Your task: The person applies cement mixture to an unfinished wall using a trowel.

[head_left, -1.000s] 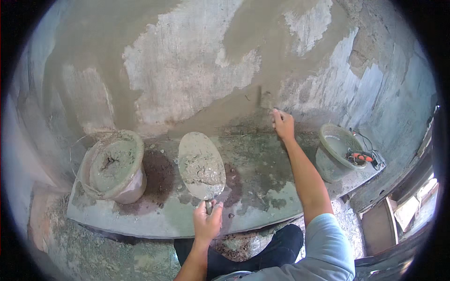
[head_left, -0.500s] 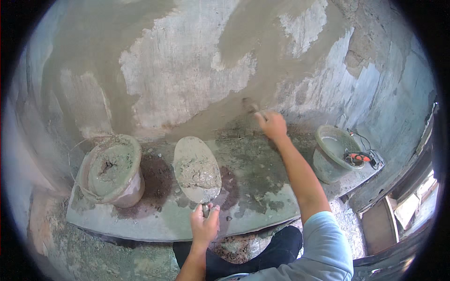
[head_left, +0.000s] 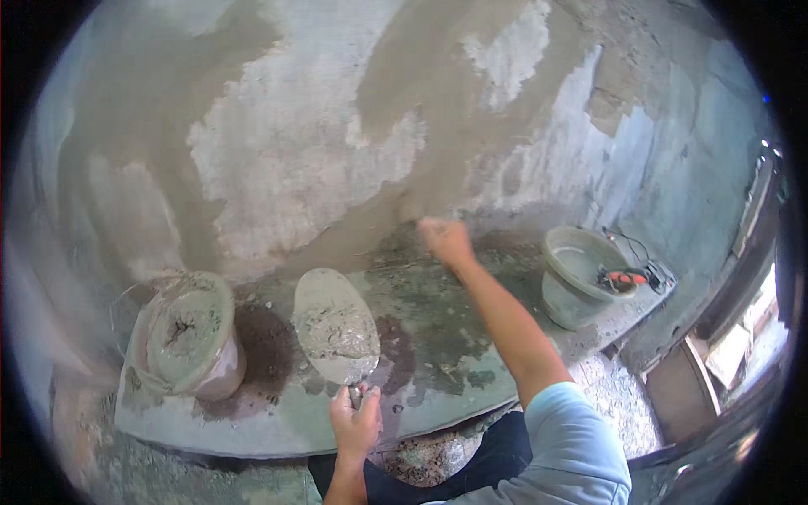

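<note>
My left hand [head_left: 357, 421] is closed round the short handle of an oval plasterer's hawk [head_left: 334, 296], held level above the ledge. A heap of wet grey mortar [head_left: 337, 332] lies on the hawk. At the foot of the wall my right hand [head_left: 446, 241] is closed on a small trowel [head_left: 410, 204], blurred by motion and hard to make out against the wall. Damp, darker plaster covers parts of the wall [head_left: 295, 126] in patches, with pale bare areas between them.
To the left on the ledge [head_left: 278, 433] stands a bucket [head_left: 220, 370] filled with mortar. Another bucket [head_left: 572, 295] stands on the right, an orange-and-black tool [head_left: 627, 278] with a cable at its rim. A board [head_left: 682, 391] leans beyond the ledge's right end.
The whole view has shifted, so wall and buckets sit lower and more to the left. My right hand has moved slightly left along the wall. The left hand still holds the loaded hawk.
</note>
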Demonstrator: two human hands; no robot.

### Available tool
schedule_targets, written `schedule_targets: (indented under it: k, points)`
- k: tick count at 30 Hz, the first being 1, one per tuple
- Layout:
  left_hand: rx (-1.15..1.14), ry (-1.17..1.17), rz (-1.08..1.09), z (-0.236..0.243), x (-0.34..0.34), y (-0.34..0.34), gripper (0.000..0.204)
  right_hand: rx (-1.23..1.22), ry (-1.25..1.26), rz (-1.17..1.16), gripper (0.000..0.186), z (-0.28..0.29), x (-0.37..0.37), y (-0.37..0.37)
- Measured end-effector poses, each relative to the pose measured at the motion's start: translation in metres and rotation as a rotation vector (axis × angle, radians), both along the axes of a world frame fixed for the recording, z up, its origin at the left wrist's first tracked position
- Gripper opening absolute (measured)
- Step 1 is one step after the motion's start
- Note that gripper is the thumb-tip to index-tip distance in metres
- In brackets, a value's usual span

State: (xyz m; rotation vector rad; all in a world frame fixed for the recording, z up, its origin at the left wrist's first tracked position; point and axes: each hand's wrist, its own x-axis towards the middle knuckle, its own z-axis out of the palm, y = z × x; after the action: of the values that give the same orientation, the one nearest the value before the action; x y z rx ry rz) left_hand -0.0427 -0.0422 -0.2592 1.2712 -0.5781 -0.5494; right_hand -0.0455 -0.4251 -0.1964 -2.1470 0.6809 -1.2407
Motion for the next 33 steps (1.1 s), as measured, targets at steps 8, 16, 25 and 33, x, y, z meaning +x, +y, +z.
schedule_targets:
  k: [8, 16, 25, 33]
  points:
    - [-0.032, 0.116, 0.039, 0.004, -0.009, -0.006, 0.014, -0.102, -0.214, 0.046, 0.035, -0.007, -0.011, -0.024]
    - [-0.031, 0.080, 0.011, 0.002, -0.004, 0.001, 0.016, 0.475, -0.773, -0.091, 0.036, 0.127, -0.095, -0.090]
    - [-0.014, 0.080, 0.063, -0.001, 0.001, 0.006, 0.014, -0.289, 0.072, -0.115, 0.041, 0.058, -0.030, -0.060]
    - [-0.017, 0.090, 0.059, 0.002, -0.004, 0.003, 0.014, 0.344, -0.380, -0.283, 0.046, 0.126, -0.063, -0.080]
